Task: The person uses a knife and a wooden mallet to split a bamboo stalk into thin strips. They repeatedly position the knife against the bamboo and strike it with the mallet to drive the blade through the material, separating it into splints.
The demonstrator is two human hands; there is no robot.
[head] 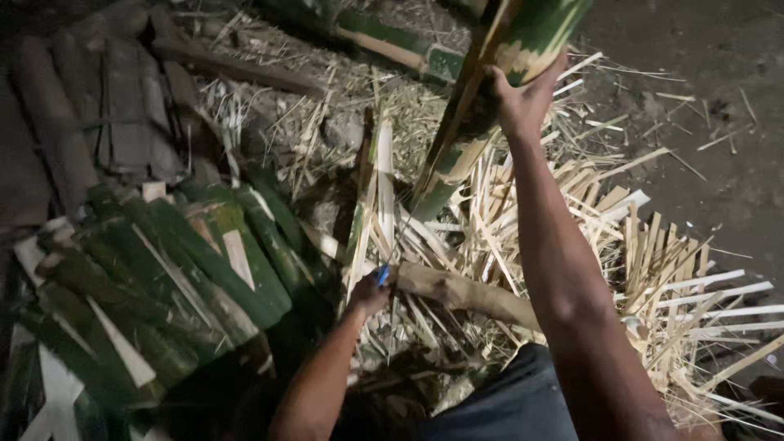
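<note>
A green bamboo section (482, 106) stands tilted near the top of the view, its upper end leaning away to the right and its lower end resting among pale splinters beside a thick wooden block (465, 292) lying on the ground. The right hand (523, 96) is closed around the upper part of the bamboo and steadies it. The left hand (369, 292), well apart from the right and lower down, grips something with a blue handle (382, 274) (probably a blade, though its working end is too dark to make out) near the foot of the bamboo. Judging from how things lie, a good deal of splitting is done: a stack of green split slats (180, 278) sits to the left, and a wide scatter of pale thin strips (645, 269) spreads over the dirt to the right. The piece in hand looks partly worked, with pale patches on its skin, so it appears unfinished. More green bamboo lengths (392, 45) lie whole at the top, apparently unsplit.
</note>
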